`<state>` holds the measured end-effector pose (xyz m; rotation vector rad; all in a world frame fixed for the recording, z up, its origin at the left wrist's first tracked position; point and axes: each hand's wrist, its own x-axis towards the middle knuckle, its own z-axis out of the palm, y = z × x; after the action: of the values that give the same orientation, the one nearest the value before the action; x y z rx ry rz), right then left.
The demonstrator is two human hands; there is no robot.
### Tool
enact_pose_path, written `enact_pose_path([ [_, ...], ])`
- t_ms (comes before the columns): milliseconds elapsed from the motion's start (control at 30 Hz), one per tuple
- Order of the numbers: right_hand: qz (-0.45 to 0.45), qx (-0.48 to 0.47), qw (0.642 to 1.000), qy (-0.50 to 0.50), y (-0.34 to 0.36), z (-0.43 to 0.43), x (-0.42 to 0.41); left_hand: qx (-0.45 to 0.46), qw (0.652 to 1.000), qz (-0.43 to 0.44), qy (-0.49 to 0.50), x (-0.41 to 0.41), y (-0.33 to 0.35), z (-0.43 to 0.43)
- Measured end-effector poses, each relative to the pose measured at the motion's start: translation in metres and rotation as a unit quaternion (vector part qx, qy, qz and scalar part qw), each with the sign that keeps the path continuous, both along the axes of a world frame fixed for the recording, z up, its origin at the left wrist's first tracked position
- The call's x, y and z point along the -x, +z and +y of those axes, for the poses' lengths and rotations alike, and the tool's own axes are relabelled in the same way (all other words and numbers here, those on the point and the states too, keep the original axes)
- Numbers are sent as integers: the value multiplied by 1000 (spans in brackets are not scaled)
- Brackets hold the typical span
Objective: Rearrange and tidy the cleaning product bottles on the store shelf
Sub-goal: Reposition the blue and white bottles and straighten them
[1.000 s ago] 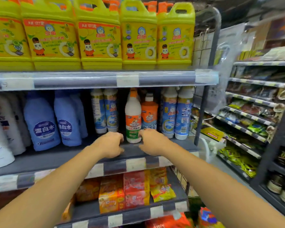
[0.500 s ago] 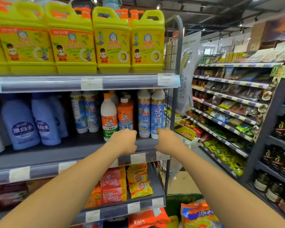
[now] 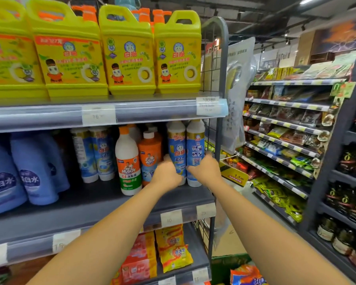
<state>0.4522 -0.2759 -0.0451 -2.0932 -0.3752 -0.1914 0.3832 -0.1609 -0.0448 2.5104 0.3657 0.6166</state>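
Two tall blue-and-white bottles stand side by side at the right end of the middle shelf [image 3: 103, 210]. My left hand [image 3: 168, 174] grips the left blue bottle [image 3: 176, 145] low on its body. My right hand [image 3: 203, 171] grips the right blue bottle [image 3: 195, 145] the same way, fingers wrapped round its far side. Left of them stand an orange Mr Muscle bottle [image 3: 150, 155] and a white Mr Muscle bottle [image 3: 127, 159] nearer the shelf's front edge. Further left are two more blue-and-white bottles [image 3: 93, 153] and large pale blue bleach jugs [image 3: 37, 169].
Yellow detergent jugs [image 3: 127, 54] fill the top shelf. The grey end frame [image 3: 219, 140] stands right beside my right hand. Packets [image 3: 173, 251] lie on the lower shelf. A second rack [image 3: 286, 140] of packaged goods lines the aisle on the right.
Both hands left the shelf's front edge, moved right and reached in to take hold of the two blue bottles at the right end. The view swung to the right.
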Motion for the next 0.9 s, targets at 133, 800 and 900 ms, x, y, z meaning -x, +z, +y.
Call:
enact_pose_path([
  [133,-8,-67,997,-22,-4,12,-12,29,998,-38,36,-25,-9,4],
  [800,-26,-113,993,-14,13,14,-18,179,977,-30,109,-48,17,-1],
  [900,-43,-106,993,-14,12,7,-10,159,982,-57,86,-36,14,-6],
])
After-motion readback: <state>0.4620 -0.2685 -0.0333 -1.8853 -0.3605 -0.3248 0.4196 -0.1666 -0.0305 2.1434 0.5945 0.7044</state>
